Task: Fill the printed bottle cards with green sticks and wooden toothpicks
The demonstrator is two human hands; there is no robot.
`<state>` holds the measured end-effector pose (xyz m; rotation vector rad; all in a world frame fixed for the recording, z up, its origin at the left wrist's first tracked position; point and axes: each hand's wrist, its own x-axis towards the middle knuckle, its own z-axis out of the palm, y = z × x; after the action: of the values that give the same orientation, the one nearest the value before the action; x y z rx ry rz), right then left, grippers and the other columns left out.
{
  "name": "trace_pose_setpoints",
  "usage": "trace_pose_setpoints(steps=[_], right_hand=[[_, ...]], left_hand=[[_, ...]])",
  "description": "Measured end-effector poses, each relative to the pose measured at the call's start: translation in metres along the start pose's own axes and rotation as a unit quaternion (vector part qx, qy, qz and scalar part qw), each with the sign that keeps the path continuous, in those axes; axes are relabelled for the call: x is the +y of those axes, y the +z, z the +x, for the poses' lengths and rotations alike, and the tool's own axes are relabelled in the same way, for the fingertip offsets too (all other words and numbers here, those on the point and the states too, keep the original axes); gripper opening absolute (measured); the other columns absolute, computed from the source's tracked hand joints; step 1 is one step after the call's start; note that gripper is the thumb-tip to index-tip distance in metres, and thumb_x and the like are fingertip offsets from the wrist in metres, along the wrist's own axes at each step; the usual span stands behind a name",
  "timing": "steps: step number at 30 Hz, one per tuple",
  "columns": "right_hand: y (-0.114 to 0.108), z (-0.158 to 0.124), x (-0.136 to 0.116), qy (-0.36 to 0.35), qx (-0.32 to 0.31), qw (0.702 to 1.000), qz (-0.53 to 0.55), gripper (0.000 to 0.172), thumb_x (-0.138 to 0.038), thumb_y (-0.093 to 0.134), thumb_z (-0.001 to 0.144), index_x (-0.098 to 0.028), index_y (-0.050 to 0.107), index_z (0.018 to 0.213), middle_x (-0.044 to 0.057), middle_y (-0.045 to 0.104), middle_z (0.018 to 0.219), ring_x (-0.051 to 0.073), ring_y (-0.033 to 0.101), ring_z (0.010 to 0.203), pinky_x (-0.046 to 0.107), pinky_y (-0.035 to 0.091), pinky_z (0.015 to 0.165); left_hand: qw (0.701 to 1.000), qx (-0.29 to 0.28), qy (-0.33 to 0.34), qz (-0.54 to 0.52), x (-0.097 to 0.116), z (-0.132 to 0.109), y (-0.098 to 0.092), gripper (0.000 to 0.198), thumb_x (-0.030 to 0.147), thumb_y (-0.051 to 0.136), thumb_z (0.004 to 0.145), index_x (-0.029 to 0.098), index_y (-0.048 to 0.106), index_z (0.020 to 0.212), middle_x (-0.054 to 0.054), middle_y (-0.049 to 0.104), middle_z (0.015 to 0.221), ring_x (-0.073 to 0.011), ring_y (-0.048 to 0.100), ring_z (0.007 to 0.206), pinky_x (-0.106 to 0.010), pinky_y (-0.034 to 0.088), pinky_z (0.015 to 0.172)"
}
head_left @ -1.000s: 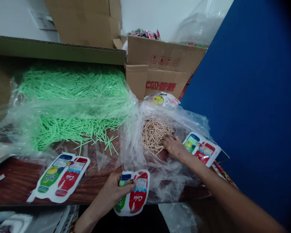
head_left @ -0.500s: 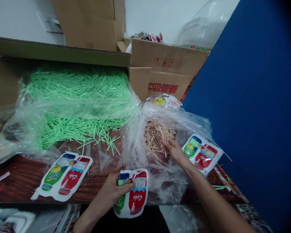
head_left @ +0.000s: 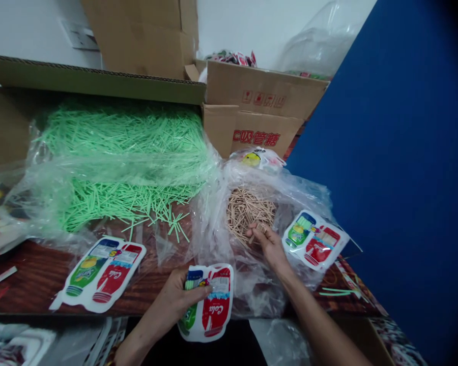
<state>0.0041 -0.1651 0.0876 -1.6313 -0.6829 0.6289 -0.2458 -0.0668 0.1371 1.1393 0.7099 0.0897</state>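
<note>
In my left hand (head_left: 177, 300) is a two-bottle-shaped candy pouch (head_left: 216, 307), green on one half and red "Cola" on the other, held at the table's front edge. Green sticks show through its green half. My right hand (head_left: 267, 241) pinches a few brown candy sticks (head_left: 257, 230) at the near side of a brown stick pile (head_left: 248, 208) lying on clear plastic. Right of that hand lies a matching pouch (head_left: 316, 240) with sticks visible inside. Another such pouch (head_left: 102, 274) lies flat on the left of the table.
A large heap of green sticks (head_left: 133, 203) spills from a plastic-lined cardboard box (head_left: 99, 81) at the back left. Behind the brown pile stands a carton with red lettering (head_left: 267, 122). A blue panel (head_left: 385, 152) bounds the right side. Loose green sticks (head_left: 339, 292) lie near the right edge.
My right hand has drawn slightly left and toward me, with brown sticks between its fingers. The left hand and its pouch stay almost in place.
</note>
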Motion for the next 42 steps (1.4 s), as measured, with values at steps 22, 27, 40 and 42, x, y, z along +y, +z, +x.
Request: trace_pose_setpoints(steps=[22, 27, 40, 42], right_hand=[[-0.016, 0.027, -0.005, 0.071, -0.046, 0.996, -0.025, 0.024, -0.043, 0.067, 0.071, -0.022, 0.057, 0.072, 0.001, 0.068, 0.064, 0.019, 0.062, 0.054, 0.031, 0.052, 0.047], [-0.02, 0.029, -0.008, 0.052, -0.041, 0.996, -0.052, 0.022, -0.038, 0.07, 0.069, -0.022, 0.055, 0.062, -0.001, 0.063, 0.055, 0.016, 0.058, 0.048, 0.026, 0.046, 0.041], [-0.007, -0.009, 0.002, 0.01, 0.052, 0.99, 0.128, 0.028, -0.045, 0.071, 0.072, -0.019, 0.065, 0.08, 0.0, 0.069, 0.074, 0.016, 0.062, 0.071, 0.029, 0.049, 0.074], [-0.006, -0.01, -0.002, 0.008, 0.073, 0.977, 0.201, 0.026, -0.044, 0.07, 0.074, -0.021, 0.064, 0.083, -0.001, 0.069, 0.074, 0.017, 0.064, 0.073, 0.032, 0.05, 0.079]], left_hand=[[1.0, -0.014, -0.008, -0.003, -0.003, -0.001, -0.003, 0.021, 0.033, 0.075, 0.071, 0.014, 0.069, 0.078, -0.003, 0.073, 0.071, -0.0158, 0.064, 0.06, -0.023, 0.047, 0.058], [1.0, -0.002, 0.004, 0.002, -0.004, -0.002, -0.003, 0.021, 0.032, 0.076, 0.07, 0.014, 0.068, 0.076, -0.002, 0.072, 0.069, -0.0144, 0.062, 0.059, -0.022, 0.046, 0.057], [1.0, -0.017, 0.007, 0.025, 0.0, -0.002, -0.001, 0.02, 0.032, 0.073, 0.073, 0.013, 0.069, 0.078, -0.004, 0.072, 0.072, -0.015, 0.062, 0.059, -0.024, 0.046, 0.058], [0.999, -0.019, 0.011, 0.024, 0.002, -0.001, 0.001, 0.02, 0.032, 0.073, 0.072, 0.013, 0.069, 0.075, -0.003, 0.071, 0.069, -0.0142, 0.061, 0.058, -0.023, 0.046, 0.057]])
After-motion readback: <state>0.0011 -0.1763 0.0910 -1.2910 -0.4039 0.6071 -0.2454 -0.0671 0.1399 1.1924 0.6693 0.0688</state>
